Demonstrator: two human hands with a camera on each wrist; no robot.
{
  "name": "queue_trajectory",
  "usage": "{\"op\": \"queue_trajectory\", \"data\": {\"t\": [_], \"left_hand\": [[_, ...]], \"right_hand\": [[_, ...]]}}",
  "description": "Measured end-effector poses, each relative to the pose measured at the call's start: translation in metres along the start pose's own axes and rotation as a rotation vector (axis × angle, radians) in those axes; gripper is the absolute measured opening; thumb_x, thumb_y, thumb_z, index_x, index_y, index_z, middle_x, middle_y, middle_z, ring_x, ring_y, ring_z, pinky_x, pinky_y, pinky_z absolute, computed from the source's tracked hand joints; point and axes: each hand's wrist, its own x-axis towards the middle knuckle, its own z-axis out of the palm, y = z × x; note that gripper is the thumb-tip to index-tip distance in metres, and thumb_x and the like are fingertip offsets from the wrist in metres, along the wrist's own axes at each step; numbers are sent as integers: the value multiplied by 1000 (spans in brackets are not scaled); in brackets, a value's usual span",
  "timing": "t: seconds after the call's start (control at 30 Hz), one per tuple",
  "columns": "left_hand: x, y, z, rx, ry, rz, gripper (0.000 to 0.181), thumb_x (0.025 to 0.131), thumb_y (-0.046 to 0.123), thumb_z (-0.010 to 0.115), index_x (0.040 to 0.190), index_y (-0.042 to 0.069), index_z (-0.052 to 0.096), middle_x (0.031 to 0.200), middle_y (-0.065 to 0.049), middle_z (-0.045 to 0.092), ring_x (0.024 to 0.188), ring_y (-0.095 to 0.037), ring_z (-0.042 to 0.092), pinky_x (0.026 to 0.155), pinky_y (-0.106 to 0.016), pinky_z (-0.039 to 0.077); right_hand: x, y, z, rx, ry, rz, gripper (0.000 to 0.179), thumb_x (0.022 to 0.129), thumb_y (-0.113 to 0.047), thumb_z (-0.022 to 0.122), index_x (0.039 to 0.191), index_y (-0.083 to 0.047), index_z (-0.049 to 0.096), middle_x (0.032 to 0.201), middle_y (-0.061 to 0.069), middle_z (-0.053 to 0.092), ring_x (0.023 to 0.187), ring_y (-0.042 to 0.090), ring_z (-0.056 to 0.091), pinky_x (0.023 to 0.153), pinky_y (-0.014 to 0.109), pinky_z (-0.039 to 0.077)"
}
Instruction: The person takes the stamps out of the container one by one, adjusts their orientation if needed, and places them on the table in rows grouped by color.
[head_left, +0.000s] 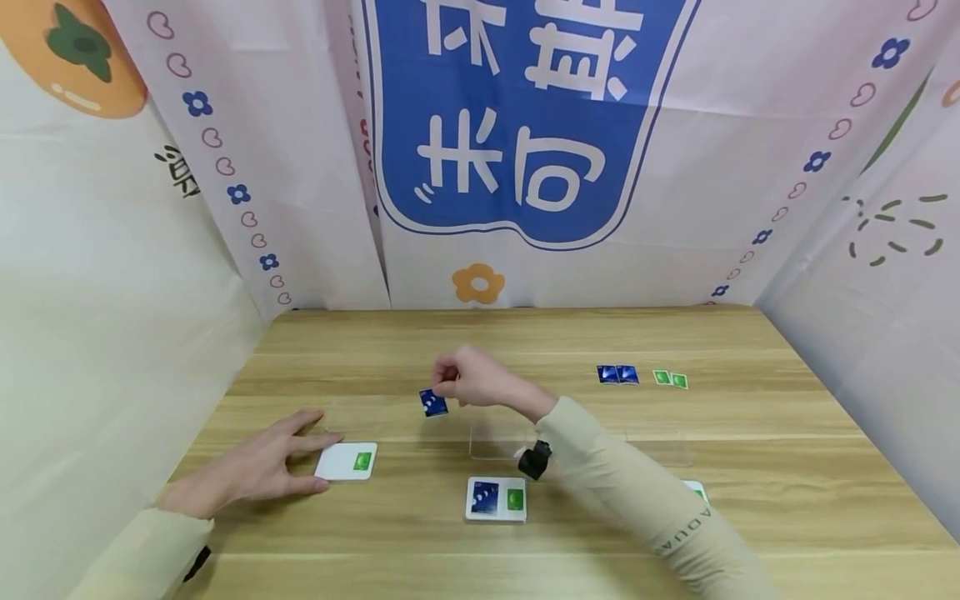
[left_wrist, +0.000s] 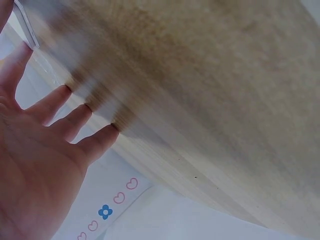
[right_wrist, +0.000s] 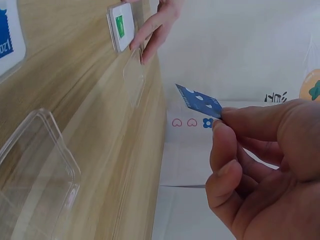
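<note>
My right hand [head_left: 476, 379] pinches a dark blue stamp [head_left: 433, 403] with pale moon shapes between thumb and forefinger, raised above the table. In the right wrist view the stamp [right_wrist: 199, 101] tilts out from the fingertips. My left hand [head_left: 281, 454] holds the left end of a shallow clear case [head_left: 345, 473] by its edges, thumb and forefinger on opposite sides. A white insert in it bears one green stamp [head_left: 363, 461] on the right. The other left fingers spread over the tabletop, as the left wrist view shows.
A middle case [head_left: 496, 516] holds a blue and a green stamp. Clear lids [head_left: 491, 446] lie behind the cases. Another case [head_left: 696, 490] is partly hidden by the right sleeve. Two blue stamps [head_left: 618, 375] and two green stamps [head_left: 670, 379] lie at the back right. White curtains [head_left: 315, 167] surround the table.
</note>
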Motion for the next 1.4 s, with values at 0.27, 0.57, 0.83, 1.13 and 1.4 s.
{"op": "queue_trajectory", "data": {"t": [0.27,0.57,0.83,1.13,1.4], "left_hand": [[0,0,-1,18,4,10,71,77,71,66,134,30,61,147,-27,44,131,-50,44,97,-64,44],[0,1,-2,2,0,4,71,77,70,67,134,29,61,147,-27,43,131,-51,44,97,-64,44],[0,0,-1,3,3,9,71,77,70,67,134,29,61,146,-27,44,131,-51,44,97,-64,44],[0,-1,-2,-4,-5,-7,69,77,71,66,135,32,60,148,-25,43,133,-50,41,98,-65,43],[-1,0,-2,7,-5,-7,70,77,71,65,135,32,60,148,-25,44,132,-50,43,97,-65,43]], "right_hand": [[-6,6,-9,-17,17,9,8,95,-9,63,87,-8,66,80,8,67,61,10,59,55,23,54],[-13,16,-24,8,27,37,9,96,-10,62,88,-7,67,77,7,66,62,15,60,56,26,53],[-18,28,-34,28,34,77,9,96,-11,62,89,-8,67,81,8,67,69,26,65,63,37,58],[-25,41,-44,12,56,78,9,96,-12,62,89,-8,67,82,10,67,61,19,61,64,43,58],[-27,52,-50,16,65,115,8,95,-11,63,89,-10,67,83,8,67,62,19,62,64,41,58]]}}
